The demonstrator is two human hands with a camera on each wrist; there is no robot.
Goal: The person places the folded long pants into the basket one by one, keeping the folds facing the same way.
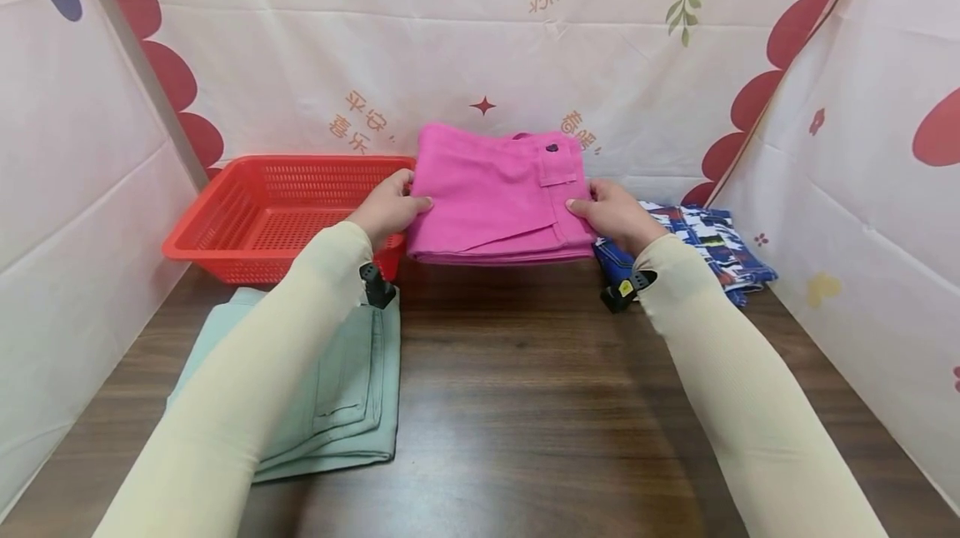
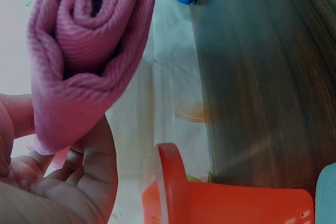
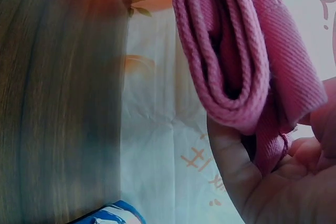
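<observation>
Head view: we held the folded pink garment (image 1: 498,192) up off the wooden table (image 1: 525,405), at the far middle of the scene. Our left hand (image 1: 387,206) gripped its left edge, thumb on top and fingers curled under; our right hand (image 1: 617,213) gripped the right edge the same way. The red basket (image 1: 225,226) sat far left, just beside the garment's left edge, and as far as we could see it held nothing. A folded pale green garment (image 1: 337,388) lay flat at the near left, partly under our left sleeve. A blue patterned garment (image 1: 720,246) lay far right, bunched rather than squared.

Left wrist view: the pink garment (image 2: 86,51) showed as several stacked layers, so the folding looked finished. The left hand (image 2: 63,187) pinched the lower edge between thumb and fingers. The basket's rim (image 2: 168,182) sat just below, with the table (image 2: 262,77) beyond.

Right wrist view: the same layered edge of the pink garment (image 3: 236,51), clamped by the right hand (image 3: 273,177), fingers closed around the fold. A corner of the blue patterned garment (image 3: 113,214) showed at the bottom.

Our judgement: pink and green were folded; nothing had yet gone into the basket, and the blue piece looked undone.
</observation>
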